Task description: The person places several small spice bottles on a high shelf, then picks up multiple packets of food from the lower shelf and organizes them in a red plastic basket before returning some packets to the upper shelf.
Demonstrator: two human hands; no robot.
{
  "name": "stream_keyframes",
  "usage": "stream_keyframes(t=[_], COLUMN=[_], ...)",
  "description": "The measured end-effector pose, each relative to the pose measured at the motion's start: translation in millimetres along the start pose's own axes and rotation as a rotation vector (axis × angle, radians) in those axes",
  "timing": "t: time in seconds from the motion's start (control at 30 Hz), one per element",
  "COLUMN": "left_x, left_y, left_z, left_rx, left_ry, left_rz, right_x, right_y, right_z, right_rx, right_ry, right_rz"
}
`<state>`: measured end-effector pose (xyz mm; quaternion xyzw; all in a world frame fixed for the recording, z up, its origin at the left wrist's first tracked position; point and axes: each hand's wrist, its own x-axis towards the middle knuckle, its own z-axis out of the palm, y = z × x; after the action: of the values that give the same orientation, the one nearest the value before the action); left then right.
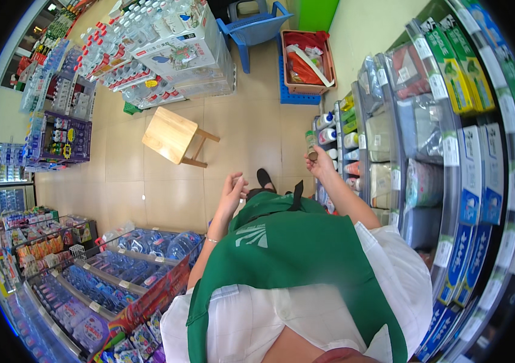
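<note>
My right hand (321,164) is closed around a small clear jar (311,140) with a green top and a brown end, beside the shelf on the right. White plastic bottles (327,136) stand on the shelf just past the jar. In front of my green apron, my left hand (235,185) is raised over the floor with its fingers loosely curled and apart, holding nothing. A wooden stool (170,135) lies ahead and to the left of that hand.
Shelves with boxed toothpaste (471,172) and packaged textiles (420,127) line the right. Ahead are stacked cartons of bottled water (184,59), a blue plastic chair (253,28) and a pink basket (288,77). A rack of large water bottles (153,265) stands at lower left.
</note>
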<state>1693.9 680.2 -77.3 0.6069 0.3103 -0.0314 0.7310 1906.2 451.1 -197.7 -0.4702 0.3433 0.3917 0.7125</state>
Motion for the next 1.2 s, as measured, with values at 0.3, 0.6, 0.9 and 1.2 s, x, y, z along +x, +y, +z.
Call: stream_keyframes(t=[0.3,0.6,0.9,1.2], left_x=[102,191,234,216], left_y=[43,92,121,114], left_z=[-31,-2,28,56], left_rx=[0.052,0.067,0.05,0.052], left_ry=[0.074,0.108,0.207,0.309], left_rz=[-0.088,-0.09,-0.103,-0.115], right_x=[80,186,252,265], right_y=[-84,-200,-324,-183], right_z=[53,78,172,104], right_rx=[0.092,0.001,-0.384,-1.671], right_ry=[0.046,0.098,0.197,-0.252], right_rz=[0.062,0.077,-0.14,-0.218])
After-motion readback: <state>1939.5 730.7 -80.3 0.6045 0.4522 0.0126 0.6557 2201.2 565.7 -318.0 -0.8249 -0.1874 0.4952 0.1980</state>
